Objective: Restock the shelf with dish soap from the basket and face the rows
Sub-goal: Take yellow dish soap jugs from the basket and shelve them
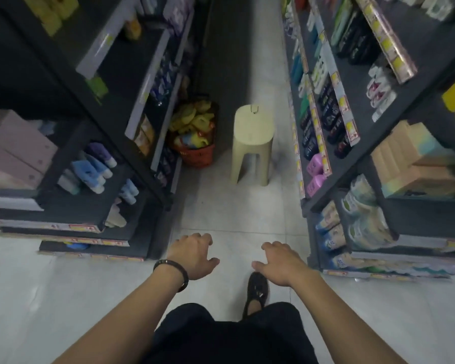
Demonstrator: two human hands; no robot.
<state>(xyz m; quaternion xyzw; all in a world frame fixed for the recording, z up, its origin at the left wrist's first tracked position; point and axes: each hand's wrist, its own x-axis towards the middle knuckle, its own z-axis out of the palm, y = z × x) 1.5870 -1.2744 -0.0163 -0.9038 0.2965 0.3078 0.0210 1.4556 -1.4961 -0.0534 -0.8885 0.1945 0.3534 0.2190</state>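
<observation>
Well beyond both empty hands (195,254), the basket (198,153) sits.

Empty hands, left (195,254) and right (279,261), above aisle floor (234,206); distant soap-filled basket (197,153) beside stool (251,143).

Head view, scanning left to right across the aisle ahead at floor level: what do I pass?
Going across: left shelving → red basket heaped with yellow dish soap bottles → cream plastic stool → right shelving.
</observation>
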